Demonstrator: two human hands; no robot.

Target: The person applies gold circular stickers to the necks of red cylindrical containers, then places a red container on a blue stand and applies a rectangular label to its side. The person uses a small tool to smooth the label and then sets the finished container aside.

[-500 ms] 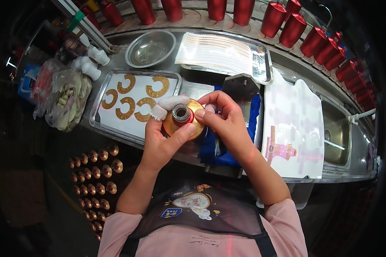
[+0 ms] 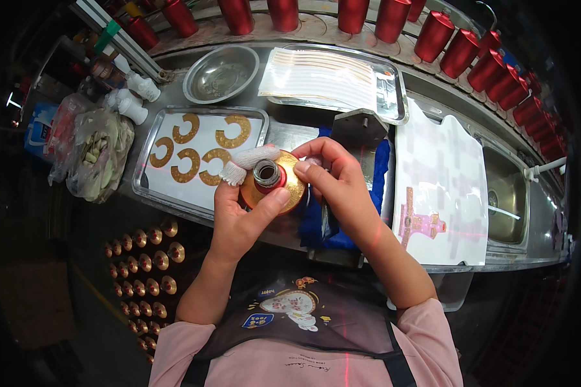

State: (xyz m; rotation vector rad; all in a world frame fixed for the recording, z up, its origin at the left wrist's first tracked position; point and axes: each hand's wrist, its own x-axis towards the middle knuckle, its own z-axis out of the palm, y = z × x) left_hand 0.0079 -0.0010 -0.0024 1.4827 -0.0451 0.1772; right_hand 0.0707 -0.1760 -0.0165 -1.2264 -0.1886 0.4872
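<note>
Upright between my hands is a bottle (image 2: 268,174) with a clear, open glass neck, a red band below it and a gold C-shaped decal (image 2: 295,188) around its shoulder. My left hand (image 2: 235,219) grips the bottle from the left, its thumb lying on the shoulder by the neck. White cloth covers (image 2: 255,158) wrap fingers of this hand. On the right side, my right hand (image 2: 339,184) curls in, thumb and forefinger pressed on the gold decal's edge. The bottle's lower body is hidden beneath the shoulder and my hands.
Left, a steel tray (image 2: 142,164) bears a white sheet with several gold C-shaped decals. Behind are a steel bowl (image 2: 221,74) and a tray of striped sheets (image 2: 319,74). Right are a blue-cloth-lined stand (image 2: 382,171), decal sheets (image 2: 445,213) and a sink (image 2: 507,219). Red bottles (image 2: 352,14) line a conveyor.
The red bottles on the conveyor have moved to the right. My hands and the held bottle have shifted slightly left in view, keeping the same grip.
</note>
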